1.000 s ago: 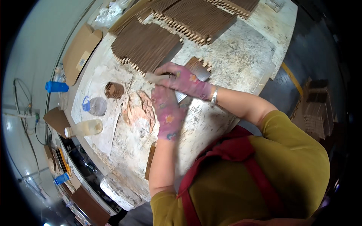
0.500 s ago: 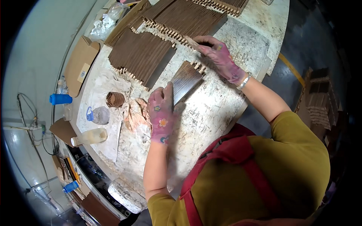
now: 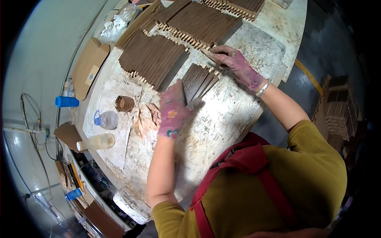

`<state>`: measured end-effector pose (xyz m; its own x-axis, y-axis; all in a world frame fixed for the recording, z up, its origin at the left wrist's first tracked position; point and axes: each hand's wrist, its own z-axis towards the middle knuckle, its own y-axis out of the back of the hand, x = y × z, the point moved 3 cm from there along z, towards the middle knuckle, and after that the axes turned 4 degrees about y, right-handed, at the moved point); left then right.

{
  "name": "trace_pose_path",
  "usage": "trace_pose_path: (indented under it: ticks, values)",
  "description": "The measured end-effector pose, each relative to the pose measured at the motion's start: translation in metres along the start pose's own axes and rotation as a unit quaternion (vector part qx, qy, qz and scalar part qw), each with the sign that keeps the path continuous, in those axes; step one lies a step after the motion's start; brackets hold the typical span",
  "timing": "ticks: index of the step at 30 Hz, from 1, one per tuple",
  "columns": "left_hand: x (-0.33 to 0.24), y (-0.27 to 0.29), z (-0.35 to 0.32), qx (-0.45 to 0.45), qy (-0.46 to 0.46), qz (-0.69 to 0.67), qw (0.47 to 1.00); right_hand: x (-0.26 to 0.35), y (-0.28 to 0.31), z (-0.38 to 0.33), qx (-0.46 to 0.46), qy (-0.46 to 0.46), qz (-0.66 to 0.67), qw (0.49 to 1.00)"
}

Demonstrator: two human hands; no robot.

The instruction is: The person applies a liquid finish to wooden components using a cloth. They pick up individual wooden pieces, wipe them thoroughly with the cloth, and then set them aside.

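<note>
My left hand (image 3: 174, 110), in a pink flowered glove, grips the near-left end of a small stack of dark brown wooden slats (image 3: 194, 82). The slats stand on edge with pale pegs at their far end, and a few on the right lean apart. Beyond that end is my right hand (image 3: 237, 66), gloved alike, its fingers closed around a thin tan piece (image 3: 210, 54) whose kind I cannot make out. Just left of the small stack stands a long row of similar brown slats (image 3: 152, 59) with pale pegs along both ends.
More pegged slats (image 3: 198, 22) fill the far side of the stained white table (image 3: 214, 119). To the left are a coiled brown roll (image 3: 124, 104), a crumpled cloth (image 3: 147, 119), a clear bottle (image 3: 108, 120) and a pale bottle (image 3: 99, 142). Stacked brown pieces (image 3: 339, 105) stand at right.
The small stack's slats have tipped from a flat, shiny face to standing on edge and spreading. My left hand has shifted along its end; my right hand is slightly lower and further right.
</note>
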<state>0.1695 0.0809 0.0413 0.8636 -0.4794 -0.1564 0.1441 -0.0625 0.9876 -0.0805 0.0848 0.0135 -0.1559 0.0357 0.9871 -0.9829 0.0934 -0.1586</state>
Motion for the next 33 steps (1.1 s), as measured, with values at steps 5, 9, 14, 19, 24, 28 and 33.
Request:
trace_pose_path:
  ticks: [5,9,14,19,24,28,33]
  values:
    - [-0.006,-0.019,-0.008,-0.047,0.022,-0.041,0.998,0.019,-0.025,0.013,0.059,0.095,-0.247,0.962]
    - [-0.008,-0.024,-0.009,-0.078,0.004,-0.026,0.997,0.008,-0.035,0.017,0.105,0.088,-0.343,0.929]
    - [-0.007,-0.02,-0.01,-0.036,0.028,-0.076,0.996,0.032,-0.02,-0.026,0.117,0.061,-0.379,0.916]
    - [-0.026,-0.008,-0.019,-0.156,-0.041,0.029,0.987,0.057,-0.002,-0.037,0.179,0.037,-0.37,0.911]
    - [-0.042,-0.039,-0.034,-0.179,-0.086,0.008,0.98,0.051,-0.06,-0.005,0.209,0.261,-0.347,0.876]
    - [-0.033,-0.068,-0.033,-0.159,-0.035,-0.125,0.979,0.022,-0.162,0.004,0.358,0.303,-0.376,0.799]
    - [-0.034,-0.067,-0.036,-0.124,0.0,-0.167,0.978,0.014,-0.189,0.014,0.438,0.189,-0.477,0.738]
